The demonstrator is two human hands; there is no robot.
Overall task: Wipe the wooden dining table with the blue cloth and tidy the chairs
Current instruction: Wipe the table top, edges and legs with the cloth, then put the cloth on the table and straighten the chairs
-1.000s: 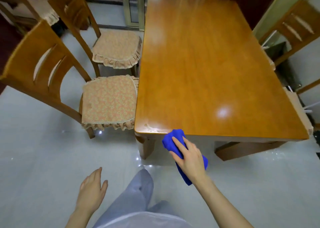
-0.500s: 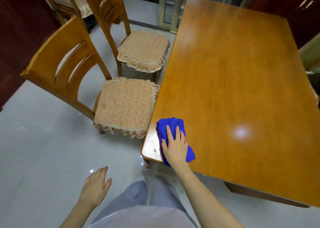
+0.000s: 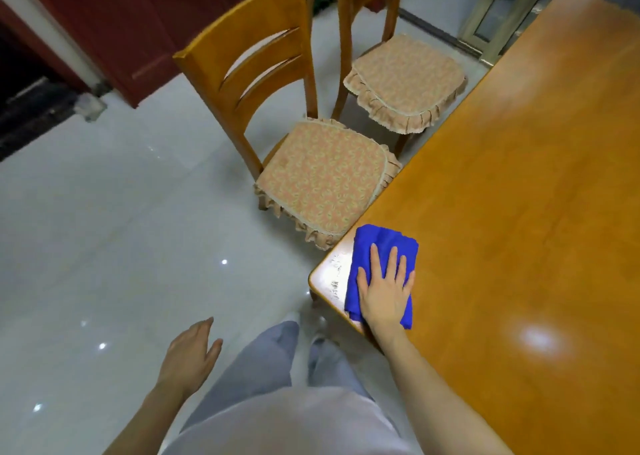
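Observation:
The blue cloth (image 3: 381,247) lies folded on the near left corner of the wooden dining table (image 3: 519,195). My right hand (image 3: 386,292) presses flat on the cloth with straight, spread fingers. My left hand (image 3: 190,354) hangs free over the floor, fingers relaxed, holding nothing. A wooden chair with a frilled cushion (image 3: 322,177) stands at the table's left side, its seat touching the table edge. A second cushioned chair (image 3: 405,77) stands behind it, also along the left side.
Glossy pale floor tiles (image 3: 121,229) spread to the left. A dark red cabinet (image 3: 145,22) stands at the back left. A glass door frame (image 3: 491,15) is behind the table's far end. My grey trouser legs (image 3: 277,361) are just before the table corner.
My right hand brought the cloth from below the table's front edge up onto the corner and now presses it flat. The view has swung left, so the table sits further right.

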